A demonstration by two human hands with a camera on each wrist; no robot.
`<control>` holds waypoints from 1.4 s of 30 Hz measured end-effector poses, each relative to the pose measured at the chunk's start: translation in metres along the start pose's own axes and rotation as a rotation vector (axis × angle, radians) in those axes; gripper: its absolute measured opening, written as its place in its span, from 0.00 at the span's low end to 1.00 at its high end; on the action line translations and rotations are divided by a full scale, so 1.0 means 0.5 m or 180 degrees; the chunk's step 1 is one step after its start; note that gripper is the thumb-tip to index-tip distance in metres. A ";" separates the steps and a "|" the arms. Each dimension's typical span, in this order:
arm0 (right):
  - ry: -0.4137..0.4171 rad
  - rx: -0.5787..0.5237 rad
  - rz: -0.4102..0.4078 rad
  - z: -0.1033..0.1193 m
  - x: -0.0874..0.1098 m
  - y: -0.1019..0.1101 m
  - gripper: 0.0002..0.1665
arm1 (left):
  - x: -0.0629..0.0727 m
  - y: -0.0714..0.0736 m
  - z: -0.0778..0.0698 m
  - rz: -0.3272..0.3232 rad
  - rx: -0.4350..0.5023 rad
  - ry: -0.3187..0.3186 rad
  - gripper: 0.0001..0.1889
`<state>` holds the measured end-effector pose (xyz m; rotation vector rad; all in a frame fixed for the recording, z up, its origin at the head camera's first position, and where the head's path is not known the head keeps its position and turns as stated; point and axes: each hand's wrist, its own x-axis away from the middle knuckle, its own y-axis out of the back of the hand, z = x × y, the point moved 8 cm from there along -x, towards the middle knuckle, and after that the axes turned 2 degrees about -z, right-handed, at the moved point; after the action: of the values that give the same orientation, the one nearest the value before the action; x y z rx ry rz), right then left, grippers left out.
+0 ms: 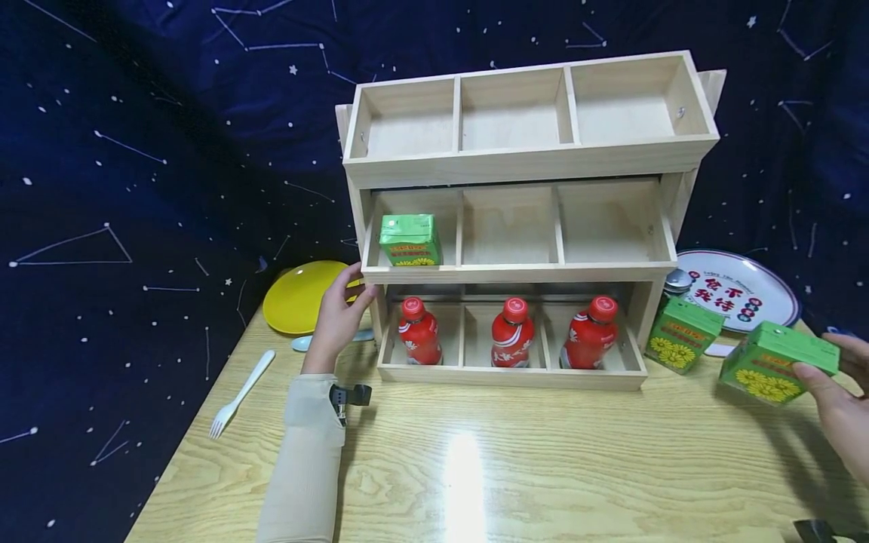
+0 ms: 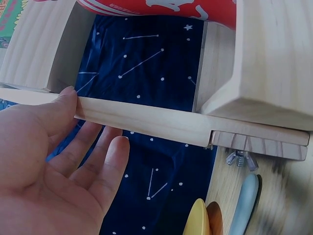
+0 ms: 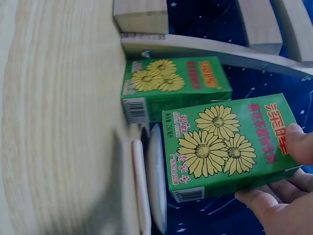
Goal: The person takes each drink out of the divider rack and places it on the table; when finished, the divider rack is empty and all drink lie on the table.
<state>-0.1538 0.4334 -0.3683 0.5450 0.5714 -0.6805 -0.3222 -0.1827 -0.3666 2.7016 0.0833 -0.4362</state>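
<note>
Dark blue cloth (image 1: 170,196) patterned with white stars and constellation lines hangs behind a pale wood-grain tabletop (image 1: 577,460), where a three-tier wooden shelf (image 1: 529,166) stands. At right, a person's right hand (image 1: 849,415) grips a green carton (image 1: 774,362) printed with yellow flowers, thumb on one face and fingers bent around the opposite side, holding it above the tabletop. A second carton (image 1: 682,339) of the same design stands at the shelf's right foot, just beside the side rail, and a third carton (image 1: 410,241) sits in the left compartment of the middle tier. The left hand (image 1: 342,313), below a light sleeve (image 1: 305,467), holds the shelf's left side between thumb and fingers (the wrist view shows its outer fingers only loosely bent). In the bottom tier, one to each compartment, are a left bottle (image 1: 421,339), a middle bottle (image 1: 512,335) and a right bottle (image 1: 589,339), all red with red caps. A yellow plate (image 1: 305,298) leans beyond the left hand, near a light-blue utensil (image 1: 302,344); a white fork (image 1: 243,392) lies closer to the tabletop's left edge. Behind the two right-hand cartons rests a white plate (image 1: 777,275) with red characters.
</note>
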 end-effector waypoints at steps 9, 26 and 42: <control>-0.0979 -0.0165 0.0003 -0.073 -0.008 -0.018 0.28 | -0.006 -0.001 0.024 -0.0033 -0.0095 0.0002 0.26; -0.0621 -0.0469 0.0593 -0.089 0.005 -0.044 0.32 | -0.010 0.000 0.022 -0.0021 -0.0036 -0.0030 0.25; 0.0282 -0.0506 0.0430 0.111 -0.020 -0.055 0.32 | -0.008 0.001 0.020 0.0002 -0.0041 0.0012 0.26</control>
<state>-0.1628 0.3846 -0.3297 0.4619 0.6594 -0.4803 -0.3290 -0.1869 -0.3739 2.6897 0.0860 -0.4288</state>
